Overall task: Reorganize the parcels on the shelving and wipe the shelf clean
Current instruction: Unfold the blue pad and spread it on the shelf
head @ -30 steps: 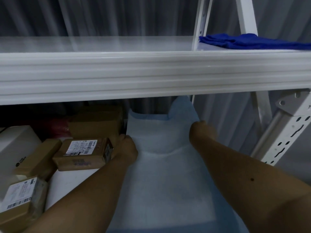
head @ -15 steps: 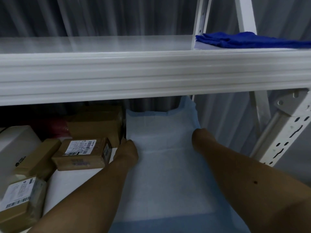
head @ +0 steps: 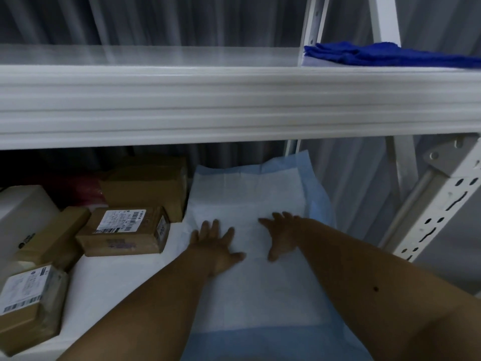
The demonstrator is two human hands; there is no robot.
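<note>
Both hands lie flat, fingers spread wide and holding nothing, on a white absorbent pad with a pale blue border [head: 250,194] that covers the right part of the lower shelf [head: 114,277]. The left hand [head: 214,244] presses near the pad's left edge; the right hand [head: 282,234] rests just beside it, thumbs pointing toward each other.

To the left of the pad the parcels sit on the same shelf. A brown cardboard box with a barcode label [head: 125,231] lies nearest the left hand, apart from it. A larger plain brown box [head: 148,186] stands behind it, touching the pad's far left edge. Further left are a tilted brown box [head: 52,237], a labelled parcel wrapped in clear film [head: 30,306], a white box [head: 23,214], and something reddish in shadow, perhaps a bag [head: 83,190].

On the upper shelf [head: 234,100], a folded dark blue cloth [head: 377,54] lies at the right.
</note>
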